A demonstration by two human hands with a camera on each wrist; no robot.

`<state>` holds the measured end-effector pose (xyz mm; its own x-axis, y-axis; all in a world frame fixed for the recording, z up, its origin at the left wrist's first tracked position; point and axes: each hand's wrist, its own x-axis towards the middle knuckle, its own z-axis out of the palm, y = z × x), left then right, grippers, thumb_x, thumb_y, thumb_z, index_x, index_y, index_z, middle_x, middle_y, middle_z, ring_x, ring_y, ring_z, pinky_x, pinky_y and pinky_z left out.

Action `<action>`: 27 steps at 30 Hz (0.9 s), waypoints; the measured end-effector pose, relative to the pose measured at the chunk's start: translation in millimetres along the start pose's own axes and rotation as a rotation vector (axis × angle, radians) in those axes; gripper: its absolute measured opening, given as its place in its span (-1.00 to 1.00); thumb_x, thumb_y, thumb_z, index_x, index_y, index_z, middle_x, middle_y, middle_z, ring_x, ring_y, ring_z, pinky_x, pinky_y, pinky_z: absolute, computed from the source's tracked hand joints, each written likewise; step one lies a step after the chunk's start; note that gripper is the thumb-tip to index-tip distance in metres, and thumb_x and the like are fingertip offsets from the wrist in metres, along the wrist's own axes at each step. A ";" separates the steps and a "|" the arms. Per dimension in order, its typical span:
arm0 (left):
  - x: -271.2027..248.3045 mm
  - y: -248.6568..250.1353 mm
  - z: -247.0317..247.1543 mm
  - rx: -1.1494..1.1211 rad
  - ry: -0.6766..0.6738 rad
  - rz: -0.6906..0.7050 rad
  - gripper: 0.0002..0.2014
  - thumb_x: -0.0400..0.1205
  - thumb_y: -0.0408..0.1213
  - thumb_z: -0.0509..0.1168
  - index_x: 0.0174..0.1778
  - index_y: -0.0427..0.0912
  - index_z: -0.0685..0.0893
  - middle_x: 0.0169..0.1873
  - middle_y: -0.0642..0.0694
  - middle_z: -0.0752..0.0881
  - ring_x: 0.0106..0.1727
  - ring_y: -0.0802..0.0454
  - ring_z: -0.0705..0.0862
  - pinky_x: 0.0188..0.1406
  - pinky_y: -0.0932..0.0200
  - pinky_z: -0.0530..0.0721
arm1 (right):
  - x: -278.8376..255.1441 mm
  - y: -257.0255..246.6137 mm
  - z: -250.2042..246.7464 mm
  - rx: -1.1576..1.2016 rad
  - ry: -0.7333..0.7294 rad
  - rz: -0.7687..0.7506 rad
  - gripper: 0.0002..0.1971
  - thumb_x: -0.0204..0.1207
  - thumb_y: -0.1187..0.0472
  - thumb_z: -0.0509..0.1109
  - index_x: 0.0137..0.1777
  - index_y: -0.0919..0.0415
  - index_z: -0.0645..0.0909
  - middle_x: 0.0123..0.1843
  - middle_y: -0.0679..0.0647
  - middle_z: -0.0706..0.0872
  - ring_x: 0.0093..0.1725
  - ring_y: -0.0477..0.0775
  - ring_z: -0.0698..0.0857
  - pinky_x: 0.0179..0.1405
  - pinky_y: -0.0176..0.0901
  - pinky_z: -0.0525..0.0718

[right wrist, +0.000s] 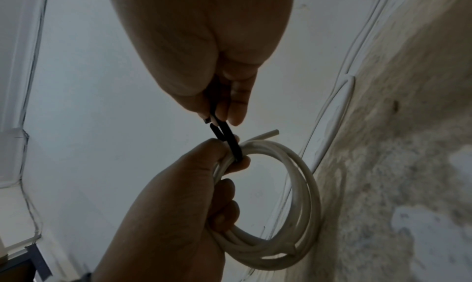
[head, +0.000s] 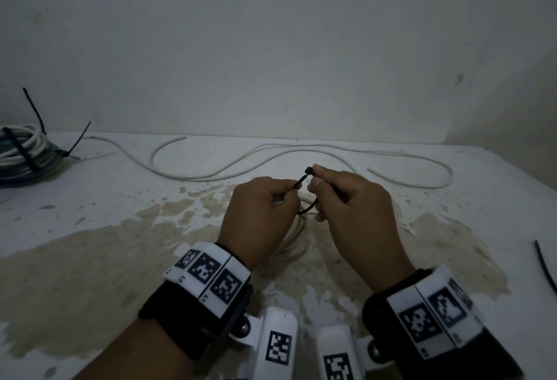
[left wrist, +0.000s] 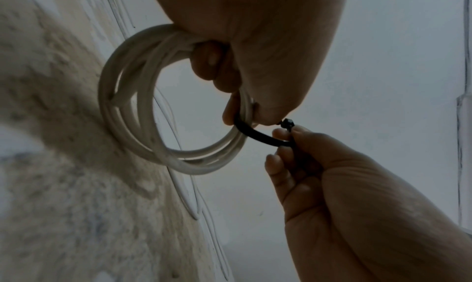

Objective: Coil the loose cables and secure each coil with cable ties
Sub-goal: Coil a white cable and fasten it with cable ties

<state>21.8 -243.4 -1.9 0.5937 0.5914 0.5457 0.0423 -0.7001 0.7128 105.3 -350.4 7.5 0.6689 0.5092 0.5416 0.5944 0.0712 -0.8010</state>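
White coil [left wrist: 143,113] at frame centre, clamped in my left hand [head: 259,216]; my right hand [head: 349,207] pinches black tie [left wrist: 258,135] looped round it, above the table [head: 90,213].

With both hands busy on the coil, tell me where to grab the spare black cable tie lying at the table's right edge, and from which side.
Take the spare black cable tie at mid-strap, coming from above with a thumb-and-finger pinch across its width. It lies flat on the table as a thin strip running away from the person, with bare surface on both sides. Its near end leaves the frame, so I cannot tell where the head sits.
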 end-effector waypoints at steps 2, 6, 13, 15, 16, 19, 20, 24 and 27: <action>-0.7 -0.2 -0.4 -0.001 -0.012 0.011 -0.77 0.57 -0.26 0.25 -0.10 -0.07 0.85 -0.30 -0.01 0.80 -0.22 0.16 0.72 -0.11 0.16 0.62 | -0.5 -0.6 0.0 -0.001 -0.017 -0.003 -0.79 0.57 0.27 0.38 0.16 0.12 0.74 -0.18 -0.11 0.77 -0.21 -0.06 0.73 -0.07 -0.03 0.73; -0.7 -2.8 -0.7 0.030 -0.004 0.029 -0.76 0.56 -0.29 0.26 -0.03 -0.09 0.84 -0.22 0.00 0.82 -0.15 0.17 0.72 -0.08 0.31 0.61 | -0.2 -2.0 -0.9 -0.025 -0.052 -0.004 -0.78 0.57 0.27 0.38 0.15 0.07 0.74 -0.27 -0.18 0.73 -0.31 -0.13 0.70 -0.16 -0.09 0.73; 0.5 -7.0 1.1 0.071 0.034 0.048 -0.81 0.59 -0.37 0.32 -0.02 -0.14 0.84 -0.20 -0.03 0.83 -0.20 0.24 0.67 -0.14 0.61 0.48 | 0.7 0.5 -0.3 -0.088 -0.070 -0.038 -0.81 0.55 0.24 0.41 0.12 0.08 0.76 -0.36 -0.03 0.74 -0.37 -0.07 0.69 -0.23 -0.07 0.70; 0.4 -7.3 1.3 0.051 0.028 0.059 -0.82 0.59 -0.35 0.32 -0.07 -0.14 0.85 -0.25 -0.02 0.82 -0.24 0.27 0.67 -0.17 0.57 0.51 | 1.1 2.4 -0.8 -0.107 -0.076 -0.047 -0.80 0.55 0.24 0.41 0.13 0.08 0.76 -0.36 -0.08 0.73 -0.37 -0.10 0.69 -0.26 -0.24 0.67; 0.0 -6.6 1.3 0.036 0.016 0.064 -0.80 0.58 -0.31 0.30 -0.12 -0.14 0.85 -0.29 0.00 0.82 -0.25 0.25 0.67 -0.20 0.51 0.54 | 1.2 3.1 -1.4 -0.111 -0.074 -0.053 -0.80 0.55 0.25 0.41 0.12 0.09 0.76 -0.37 -0.13 0.71 -0.36 -0.13 0.69 -0.27 -0.35 0.63; -1.7 -3.7 1.2 0.011 -0.003 0.081 -0.74 0.52 -0.24 0.23 -0.24 -0.17 0.85 -0.41 0.03 0.78 -0.24 0.18 0.67 -0.25 0.30 0.58 | 0.9 3.3 -1.7 -0.135 -0.077 -0.072 -0.82 0.56 0.26 0.40 0.09 0.12 0.77 -0.38 -0.19 0.67 -0.35 -0.15 0.68 -0.26 -0.45 0.59; -1.9 -3.3 1.3 0.009 0.002 0.085 -0.73 0.52 -0.23 0.22 -0.24 -0.18 0.84 -0.41 0.02 0.78 -0.24 0.17 0.67 -0.24 0.27 0.58 | 0.6 3.4 -1.5 -0.134 -0.086 -0.064 -0.82 0.56 0.25 0.40 0.10 0.12 0.77 -0.36 -0.19 0.68 -0.34 -0.15 0.68 -0.23 -0.38 0.63; -1.4 -4.8 1.8 0.035 -0.004 0.112 -0.72 0.52 -0.24 0.21 -0.24 -0.21 0.83 -0.45 -0.05 0.75 -0.25 0.11 0.63 -0.26 0.16 0.54 | 0.5 1.3 -2.3 -0.110 -0.106 0.000 -0.78 0.55 0.26 0.39 0.14 0.09 0.76 -0.21 -0.17 0.74 -0.26 -0.22 0.70 -0.15 -0.19 0.74; -0.6 -3.3 1.7 0.095 -0.013 0.158 -0.74 0.53 -0.26 0.21 -0.27 -0.20 0.82 -0.51 -0.07 0.70 -0.31 0.06 0.59 -0.31 0.10 0.50 | 3.2 -1.8 -6.0 -0.076 -0.141 0.051 -0.82 0.55 0.24 0.38 0.08 0.08 0.77 -0.25 -0.19 0.74 -0.33 -0.28 0.67 -0.25 -0.33 0.65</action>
<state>22.6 -242.1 -5.4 0.6088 0.4666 0.6415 0.0229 -0.8187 0.5738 109.0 -354.0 12.2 0.6326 0.6264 0.4555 0.5971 -0.0198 -0.8020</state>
